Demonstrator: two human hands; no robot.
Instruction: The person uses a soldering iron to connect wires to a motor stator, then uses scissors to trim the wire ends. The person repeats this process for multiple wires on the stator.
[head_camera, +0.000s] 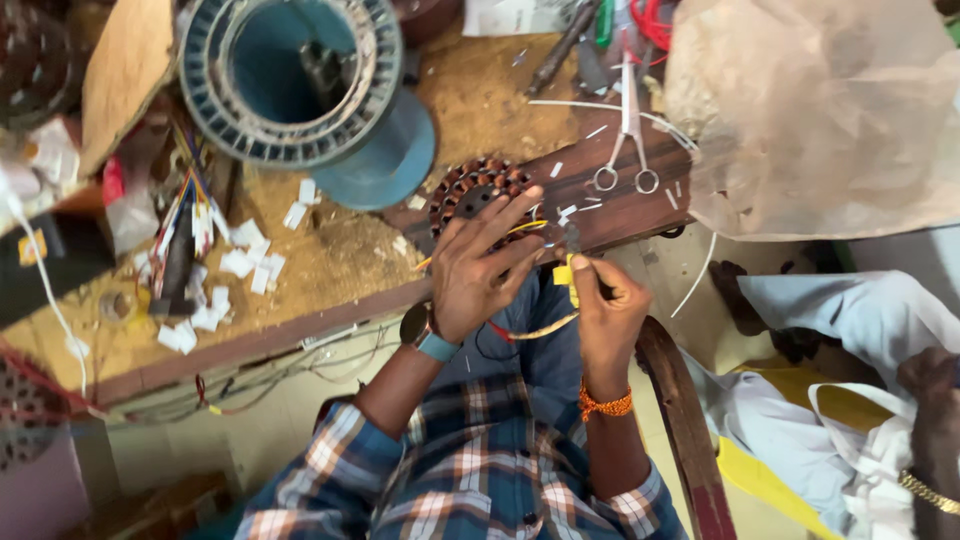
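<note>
Copper-wound stator (478, 190), round and ribbed, sits at the worn wooden bench's edge (300, 330), with little free room: paper scraps (240, 262), a large blue spool (305, 85) and steel scissors (627, 140) crowd it. The left hand (480, 270) lies spread over the stator, fingers extended. The right hand (605, 305) pinches what seems a yellow sleeve on thin wire (545, 327), just off the bench.

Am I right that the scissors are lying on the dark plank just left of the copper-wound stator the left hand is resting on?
Not quite. In the head view the scissors lie on the dark plank to the right of the copper-wound stator, not the left. The left hand does rest on that stator.
</note>
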